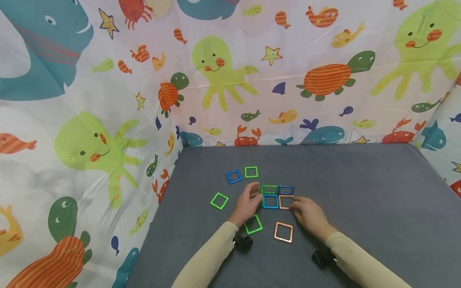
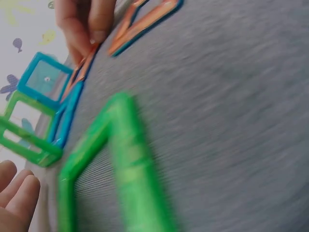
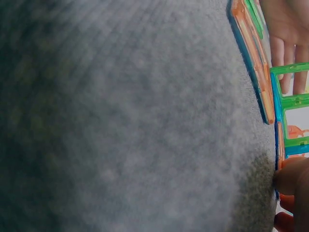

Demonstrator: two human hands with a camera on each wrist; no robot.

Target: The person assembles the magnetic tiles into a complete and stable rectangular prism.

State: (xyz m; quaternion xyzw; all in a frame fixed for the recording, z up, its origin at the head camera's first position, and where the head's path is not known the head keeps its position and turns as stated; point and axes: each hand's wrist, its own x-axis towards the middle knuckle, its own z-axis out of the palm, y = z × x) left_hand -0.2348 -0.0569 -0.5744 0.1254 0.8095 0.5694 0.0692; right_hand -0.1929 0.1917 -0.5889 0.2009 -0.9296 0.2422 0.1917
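Note:
In the head view a blue square frame (image 1: 270, 201) and an orange square frame (image 1: 286, 208) lie side by side. Behind them stand a green frame (image 1: 269, 186) and a blue frame (image 1: 286, 187). My left hand (image 1: 247, 204) is at the left side of this group, its fingers relaxed; the left wrist view shows those fingers (image 2: 21, 198) beside an upright green frame (image 2: 30, 145). My right hand (image 1: 312, 216) pinches the right edge of the orange frame, as the right hand (image 2: 89, 21) also does in the left wrist view.
Loose frames lie around: blue (image 1: 233, 176) and green (image 1: 251, 172) behind, green (image 1: 212, 203) at the left, green (image 1: 254, 231) by my left wrist, orange (image 1: 283, 240) in front. A patterned cloth (image 1: 230, 80) hangs behind the grey table (image 1: 360, 192).

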